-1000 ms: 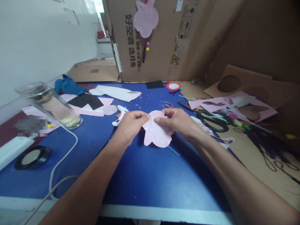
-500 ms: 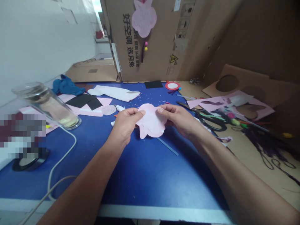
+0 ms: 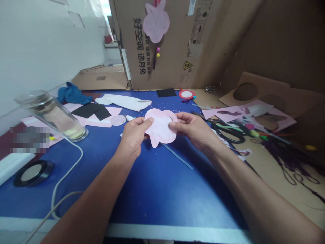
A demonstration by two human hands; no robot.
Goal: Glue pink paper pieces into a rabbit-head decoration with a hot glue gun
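Note:
Between my two hands is a pink paper cutout [image 3: 162, 128] with a rounded, scalloped outline and a pointed tab at its lower left. My left hand [image 3: 135, 135] pinches its left edge, thumb on top. On the opposite edge, my right hand [image 3: 191, 128] grips it with the thumb on its face and the fingers behind. The cutout is held above the blue table [image 3: 157, 193]. Beneath it a thin blue-grey strip [image 3: 177, 156] lies on the table. A similar pink cutout [image 3: 156, 23] hangs on the cardboard behind, with pink and yellow beads below it.
A tall cardboard panel [image 3: 172, 67] stands at the back. To the left are a glass bottle [image 3: 68, 122], a white cable [image 3: 67, 169] and a roll of black tape [image 3: 33, 173]. Black-handled scissors [image 3: 231, 135], pink paper scraps [image 3: 236, 110] and dark tassels [image 3: 286, 152] lie at the right.
The pink cutout has shifted slightly left and up and turned a little in my hands. My right thumb has moved slightly down along its edge.

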